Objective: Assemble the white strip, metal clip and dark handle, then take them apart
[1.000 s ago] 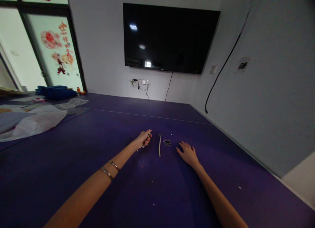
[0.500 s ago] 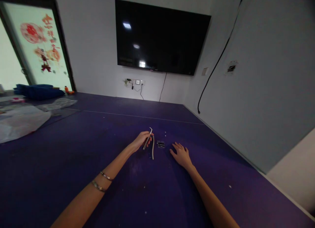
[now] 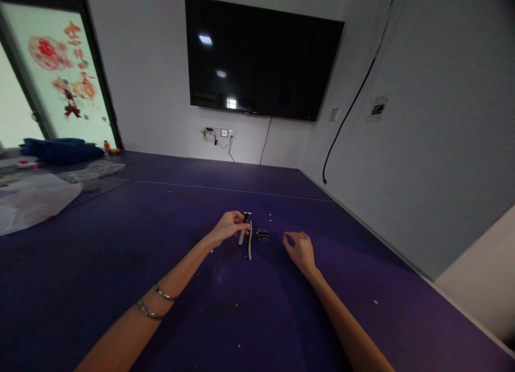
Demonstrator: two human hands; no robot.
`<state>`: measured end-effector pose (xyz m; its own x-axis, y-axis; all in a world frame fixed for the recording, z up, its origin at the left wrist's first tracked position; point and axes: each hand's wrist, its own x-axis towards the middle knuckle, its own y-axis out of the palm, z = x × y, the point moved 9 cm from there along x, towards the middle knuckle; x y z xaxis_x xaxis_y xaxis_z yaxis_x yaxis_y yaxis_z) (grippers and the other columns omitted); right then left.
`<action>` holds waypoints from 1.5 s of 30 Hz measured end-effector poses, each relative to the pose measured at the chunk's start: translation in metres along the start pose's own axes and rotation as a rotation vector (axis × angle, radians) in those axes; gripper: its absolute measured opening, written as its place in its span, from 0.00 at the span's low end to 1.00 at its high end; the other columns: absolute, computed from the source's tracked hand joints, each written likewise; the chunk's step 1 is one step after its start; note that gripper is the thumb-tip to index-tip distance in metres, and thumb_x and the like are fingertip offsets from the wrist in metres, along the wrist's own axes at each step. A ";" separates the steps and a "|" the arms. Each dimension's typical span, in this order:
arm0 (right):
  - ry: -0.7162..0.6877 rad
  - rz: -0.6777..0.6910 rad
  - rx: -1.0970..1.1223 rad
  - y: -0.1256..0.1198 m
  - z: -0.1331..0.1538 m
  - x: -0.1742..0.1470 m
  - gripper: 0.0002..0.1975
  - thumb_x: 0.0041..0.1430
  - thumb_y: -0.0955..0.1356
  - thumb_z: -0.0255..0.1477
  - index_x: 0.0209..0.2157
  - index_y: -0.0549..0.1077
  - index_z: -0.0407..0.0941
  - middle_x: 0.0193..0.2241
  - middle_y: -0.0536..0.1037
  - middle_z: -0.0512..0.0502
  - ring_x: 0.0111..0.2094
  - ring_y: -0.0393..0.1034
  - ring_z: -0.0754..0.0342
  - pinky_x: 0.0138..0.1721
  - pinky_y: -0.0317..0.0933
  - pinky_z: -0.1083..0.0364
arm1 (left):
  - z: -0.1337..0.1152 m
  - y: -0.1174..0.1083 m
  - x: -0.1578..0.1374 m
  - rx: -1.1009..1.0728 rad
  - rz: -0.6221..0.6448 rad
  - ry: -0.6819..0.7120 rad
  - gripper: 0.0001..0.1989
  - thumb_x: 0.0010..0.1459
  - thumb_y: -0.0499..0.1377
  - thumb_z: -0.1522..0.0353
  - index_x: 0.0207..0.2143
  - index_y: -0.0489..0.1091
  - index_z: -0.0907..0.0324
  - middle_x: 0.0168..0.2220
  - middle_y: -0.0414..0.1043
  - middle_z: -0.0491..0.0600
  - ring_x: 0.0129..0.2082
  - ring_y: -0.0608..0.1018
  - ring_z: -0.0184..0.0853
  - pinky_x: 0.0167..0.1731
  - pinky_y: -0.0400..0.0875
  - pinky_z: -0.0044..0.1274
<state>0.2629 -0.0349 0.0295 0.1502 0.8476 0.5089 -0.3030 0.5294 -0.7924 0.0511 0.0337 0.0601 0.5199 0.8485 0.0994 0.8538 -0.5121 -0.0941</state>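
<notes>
My left hand (image 3: 230, 225) is closed round a T-shaped tool (image 3: 242, 237) that looks like a razor, with a pale handle, a dark neck and a light crosspiece at the top. Just right of it, a slim, slightly curved beige strip (image 3: 250, 244) lies lengthwise on the purple surface. A small clear case (image 3: 263, 234) with dark parts lies between my two hands. My right hand (image 3: 301, 250) rests to the right of the case, apart from it, with fingers loosely bent and nothing visible in them.
The purple surface (image 3: 225, 318) carries scattered white specks. White plastic sheeting (image 3: 38, 203) and a dark blue cloth (image 3: 60, 150) lie at the far left. A black cable (image 3: 349, 112) hangs along the right wall. A television (image 3: 263, 58) hangs on the back wall above sockets (image 3: 224, 132).
In my left hand the tool has turned, so its crosspiece now faces me more squarely. My right hand has gone from spread fingers to bent ones. The case and strip stay put.
</notes>
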 end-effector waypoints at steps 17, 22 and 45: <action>0.068 0.415 -0.147 0.072 0.104 0.010 0.22 0.58 0.57 0.40 0.37 0.75 0.40 0.37 0.77 0.32 0.39 0.72 0.43 0.38 0.62 0.50 | -0.021 0.012 -0.005 -0.002 0.042 0.093 0.09 0.43 0.63 0.71 0.26 0.63 0.62 0.23 0.73 0.48 0.24 0.76 0.33 0.25 0.71 0.25; 0.029 0.407 -0.150 0.073 0.106 0.009 0.20 0.59 0.57 0.36 0.35 0.75 0.40 0.35 0.77 0.35 0.37 0.73 0.44 0.36 0.62 0.51 | -0.030 0.015 -0.009 0.007 0.026 0.096 0.08 0.42 0.63 0.73 0.24 0.64 0.63 0.23 0.73 0.49 0.24 0.76 0.32 0.26 0.69 0.23; -0.243 -0.047 0.519 -0.141 0.077 0.026 0.14 0.53 0.65 0.39 0.34 0.78 0.46 0.31 0.78 0.44 0.33 0.71 0.53 0.34 0.63 0.55 | -0.059 0.009 -0.018 0.069 -0.018 0.213 0.09 0.39 0.64 0.74 0.23 0.66 0.63 0.26 0.75 0.49 0.24 0.74 0.29 0.24 0.66 0.20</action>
<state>0.2365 -0.0902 0.1805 -0.0275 0.7586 0.6510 -0.7327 0.4277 -0.5293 0.0510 0.0057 0.1156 0.5055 0.8060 0.3079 0.8626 -0.4808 -0.1575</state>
